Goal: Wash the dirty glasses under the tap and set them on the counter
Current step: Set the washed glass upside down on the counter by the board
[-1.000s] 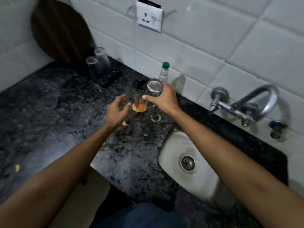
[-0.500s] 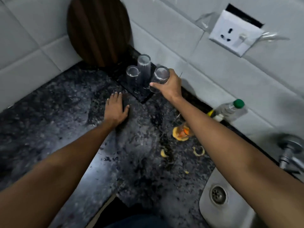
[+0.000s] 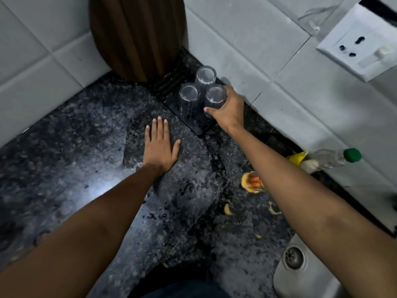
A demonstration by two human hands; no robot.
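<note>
Here, three clear ribbed tumblers stand upside down, bases up, on a dark tray (image 3: pixel 194 123) near the back corner of a speckled black granite table (image 3: pixel 90 168). The right hand (image 3: pixel 228 110) grips the nearest glass (image 3: pixel 215 97), fingers and thumb curled round its wall, with the glass at the hand's ten o'clock. A second glass (image 3: pixel 188 97) stands just beside it at nine o'clock, and the third glass (image 3: pixel 205 79), taller in the view, stands behind them at twelve o'clock, close against the white tiled wall (image 3: pixel 247 39). The left hand (image 3: pixel 160 147) lies flat on the table, fingers straight and spread, holding nothing, at seven o'clock from the tray and apart from it. A fourth glass (image 3: pixel 254 183) with orange residue stands at five o'clock from the tray, partly hidden behind the right forearm, with scraps of peel (image 3: pixel 228 210) scattered near it. One plastic bottle (image 3: pixel 330 160) with a green cap stands by the wall at three o'clock. One round wooden board (image 3: pixel 137 35) leans in the corner, and one steel sink (image 3: pixel 300 274) shows at the lower right.
</note>
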